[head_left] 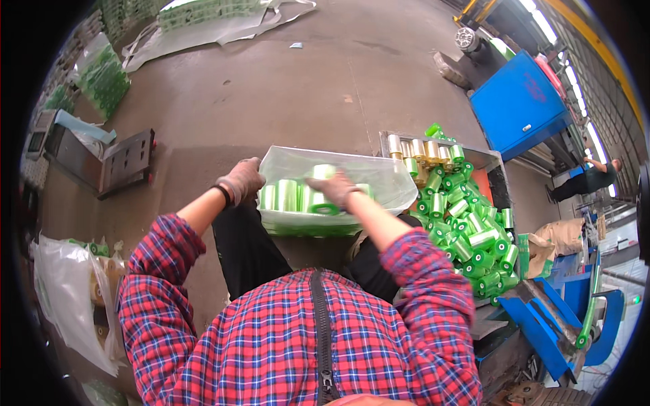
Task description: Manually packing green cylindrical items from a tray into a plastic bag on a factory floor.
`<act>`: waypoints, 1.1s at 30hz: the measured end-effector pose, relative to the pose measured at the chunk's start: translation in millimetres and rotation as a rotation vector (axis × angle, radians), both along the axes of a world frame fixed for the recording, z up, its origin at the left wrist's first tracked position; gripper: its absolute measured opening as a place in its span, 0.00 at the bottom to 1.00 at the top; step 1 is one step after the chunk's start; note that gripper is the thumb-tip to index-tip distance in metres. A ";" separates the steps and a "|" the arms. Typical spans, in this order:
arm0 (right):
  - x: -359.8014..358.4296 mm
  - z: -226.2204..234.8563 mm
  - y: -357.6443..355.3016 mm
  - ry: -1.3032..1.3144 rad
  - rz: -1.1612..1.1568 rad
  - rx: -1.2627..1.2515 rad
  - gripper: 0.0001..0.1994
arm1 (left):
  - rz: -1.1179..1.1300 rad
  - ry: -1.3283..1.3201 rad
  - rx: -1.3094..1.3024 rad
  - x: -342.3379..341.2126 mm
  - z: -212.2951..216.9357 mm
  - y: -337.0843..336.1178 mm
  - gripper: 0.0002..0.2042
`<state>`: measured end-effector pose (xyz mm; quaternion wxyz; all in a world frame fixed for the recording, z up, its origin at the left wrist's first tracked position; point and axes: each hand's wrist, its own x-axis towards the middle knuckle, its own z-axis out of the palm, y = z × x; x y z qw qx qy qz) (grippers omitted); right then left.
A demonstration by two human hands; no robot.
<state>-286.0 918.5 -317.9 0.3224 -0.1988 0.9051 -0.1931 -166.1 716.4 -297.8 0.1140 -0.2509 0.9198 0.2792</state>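
Observation:
A box lined with a clear plastic bag (379,177) stands in front of my knees, holding rows of green rolls (288,196). My left hand (240,179), in a grey glove, rests on the bag's left edge, fingers curled on the plastic. My right hand (335,189), also gloved, reaches into the box and grips a green roll (323,203) lying on top of the rows. Both sleeves are red plaid.
A heap of green rolls (470,237) fills a metal tray (433,137) on my right. A blue cabinet (518,105) stands beyond it, with a person (589,179) further right. Plastic bags (68,291) lie at my left; a metal block (125,162) sits on the concrete floor.

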 end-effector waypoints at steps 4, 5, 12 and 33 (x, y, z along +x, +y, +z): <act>52.8 -25.2 -96.6 0.168 0.268 0.113 0.41 | -0.150 0.404 0.026 1.8 -23.8 -0.9 0.14; 48.1 -68.6 -112.4 0.403 0.466 0.367 0.31 | -0.130 0.388 0.146 -4.7 -10.6 9.8 0.15; 19.6 2.3 -28.1 0.385 0.296 -0.357 0.28 | -0.007 0.464 0.177 22.3 -3.6 -15.8 0.18; -19.6 -189.5 459.0 0.470 -0.611 0.711 0.33 | 0.492 0.467 -0.242 52.8 -68.4 -48.2 0.19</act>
